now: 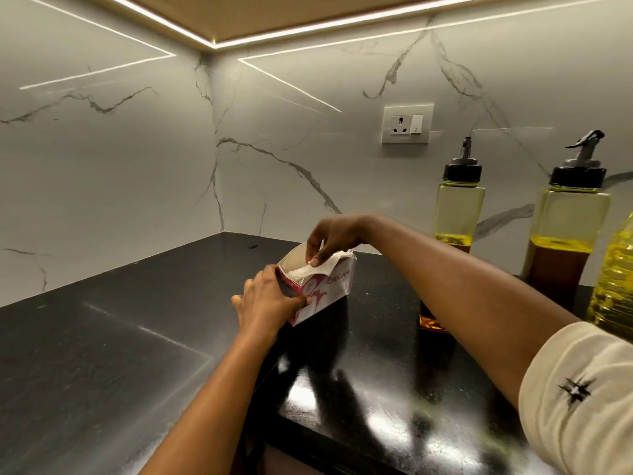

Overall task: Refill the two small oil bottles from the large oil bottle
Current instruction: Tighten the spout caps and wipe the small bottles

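Two small square oil bottles with black pour-spout caps stand at the right on the black counter: one (459, 214) partly behind my right forearm, the other (568, 228) nearer the right edge. Both are capped and roughly half full or less. A slice of the large yellow oil bottle (615, 279) shows at the right border. My left hand (267, 298) grips the near end of a pink-and-white tissue box (329, 289). My right hand (330, 240) pinches a white tissue (329, 264) at the box's open top.
The black counter (120, 337) runs into a corner of white marble walls. A wall socket (407, 124) sits above and left of the bottles. The counter's front edge falls away at the bottom middle.
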Demonstrator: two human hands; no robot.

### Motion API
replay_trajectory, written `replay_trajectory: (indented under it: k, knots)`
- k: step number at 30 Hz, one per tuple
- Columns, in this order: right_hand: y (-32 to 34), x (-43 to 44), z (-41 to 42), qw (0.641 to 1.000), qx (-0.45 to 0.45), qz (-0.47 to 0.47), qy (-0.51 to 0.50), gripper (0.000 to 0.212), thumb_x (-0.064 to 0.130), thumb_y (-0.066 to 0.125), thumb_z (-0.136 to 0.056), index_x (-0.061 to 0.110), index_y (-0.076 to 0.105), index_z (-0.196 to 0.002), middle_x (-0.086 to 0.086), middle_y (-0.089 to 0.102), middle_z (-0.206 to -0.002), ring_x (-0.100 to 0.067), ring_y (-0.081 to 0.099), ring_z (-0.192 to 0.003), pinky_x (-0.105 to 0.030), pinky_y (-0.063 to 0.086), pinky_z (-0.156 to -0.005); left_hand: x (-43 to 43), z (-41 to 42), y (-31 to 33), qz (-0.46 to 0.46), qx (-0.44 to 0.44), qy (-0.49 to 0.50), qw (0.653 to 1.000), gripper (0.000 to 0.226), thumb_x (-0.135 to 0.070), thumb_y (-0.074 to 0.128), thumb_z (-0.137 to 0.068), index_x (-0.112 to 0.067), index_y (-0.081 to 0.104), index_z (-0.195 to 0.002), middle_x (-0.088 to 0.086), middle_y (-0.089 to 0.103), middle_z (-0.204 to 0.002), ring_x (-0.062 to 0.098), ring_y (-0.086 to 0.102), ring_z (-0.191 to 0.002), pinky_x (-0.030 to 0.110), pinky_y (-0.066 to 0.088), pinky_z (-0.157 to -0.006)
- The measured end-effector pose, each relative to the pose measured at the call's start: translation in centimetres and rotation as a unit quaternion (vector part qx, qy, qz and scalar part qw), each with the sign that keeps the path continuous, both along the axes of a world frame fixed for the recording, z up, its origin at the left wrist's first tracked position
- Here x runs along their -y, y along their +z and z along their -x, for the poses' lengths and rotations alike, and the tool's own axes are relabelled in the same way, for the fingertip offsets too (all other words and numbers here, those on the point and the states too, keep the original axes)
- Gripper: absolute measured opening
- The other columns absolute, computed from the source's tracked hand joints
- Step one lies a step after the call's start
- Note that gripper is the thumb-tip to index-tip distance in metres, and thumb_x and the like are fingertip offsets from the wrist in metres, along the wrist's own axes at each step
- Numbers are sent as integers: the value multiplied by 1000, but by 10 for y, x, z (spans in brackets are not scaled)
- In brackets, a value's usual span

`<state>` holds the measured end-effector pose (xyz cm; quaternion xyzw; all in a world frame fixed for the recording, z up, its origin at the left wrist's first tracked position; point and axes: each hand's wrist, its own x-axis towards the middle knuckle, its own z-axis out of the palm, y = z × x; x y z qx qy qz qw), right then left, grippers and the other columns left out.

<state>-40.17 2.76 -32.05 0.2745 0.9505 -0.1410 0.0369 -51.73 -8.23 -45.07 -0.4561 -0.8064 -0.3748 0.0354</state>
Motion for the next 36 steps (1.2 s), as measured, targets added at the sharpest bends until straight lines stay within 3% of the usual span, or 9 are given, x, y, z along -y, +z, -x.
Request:
replay_trajectory:
  k: [3, 7, 10, 12, 14, 20, 28, 33, 36]
  knots:
    - [-4, -3, 0, 999, -36, -29, -6, 13, 15, 64, -88, 10, 69, -98, -9, 66, -109, -21, 58, -98, -33, 49, -90, 1, -1, 1, 4, -3, 0, 1000, 76, -55, 77, -68, -25, 45, -130, 0, 57, -123, 23, 49, -117, 46, 35, -96]
    - [-5, -7, 0, 997, -68, -15, -28, 8, 15, 64, -88, 13, 68, -94, -5, 64, -96, -19, 55, -87, -35, 50, -86, 1, 0, 0, 3, -6, 2, 1000, 76, -56, 78, -68, -25, 45, -129, 0, 58, -124, 23, 50, -117, 47, 35, -97]
    - [-3, -9, -1, 995, -77, 18, -54, 5, 14, 62, -89, 16, 66, -91, -4, 62, -91, -15, 53, -77, -28, 49, -68, 0, 0, 0, 7, -6, 1, 1000, 76, -56, 77, -68, -25, 45, -130, 0, 57, -124, 23, 49, -118, 47, 35, -98]
    - [0, -9, -2, 993, -83, 40, -74, 7, 9, 61, -89, 11, 67, -91, -2, 60, -84, -10, 49, -66, -19, 40, -52, 0, 0, 0, 8, -4, 0, 1000, 76, -56, 77, -68, -25, 45, -129, 0, 57, -124, 23, 49, -117, 47, 35, -98]
    - [2, -10, -2, 991, -92, 47, -87, 8, 5, 61, -87, 9, 67, -91, -2, 59, -81, -9, 47, -63, -18, 35, -47, -1, 1, 0, 9, -4, 0, 1000, 76, -56, 77, -68, -26, 45, -129, -1, 57, -123, 23, 49, -117, 47, 35, -98]
    - [4, -11, 3, 987, -111, 64, -96, 9, 6, 66, -83, 15, 64, -82, -3, 57, -83, -11, 44, -65, -18, 34, -47, -2, 2, -1, 7, -6, 1, 1000, 77, -56, 77, -68, -26, 44, -130, -1, 58, -123, 22, 49, -117, 46, 35, -97]
    - [10, -13, 10, 961, -200, 77, -177, 6, 10, 62, -89, 9, 64, -95, -5, 61, -91, -12, 57, -72, -22, 46, -59, -3, 4, -2, 9, -3, 4, 1000, 77, -58, 77, -67, -25, 45, -129, -1, 58, -123, 22, 49, -117, 45, 34, -97]
    - [8, -6, 11, 971, -211, 39, -105, 6, 9, 61, -89, 10, 63, -94, -1, 62, -84, -11, 61, -72, -20, 47, -58, -4, 5, -3, 8, 6, 7, 1000, 76, -58, 77, -67, -26, 45, -129, -2, 58, -124, 22, 49, -119, 45, 34, -98]
    - [8, -7, 13, 946, -302, 14, -120, 7, 7, 64, -87, 8, 63, -94, -5, 65, -85, -13, 65, -72, -18, 50, -56, -4, 6, -3, 8, 11, 8, 1000, 75, -56, 77, -67, -26, 46, -128, -2, 59, -122, 21, 49, -117, 44, 34, -97]
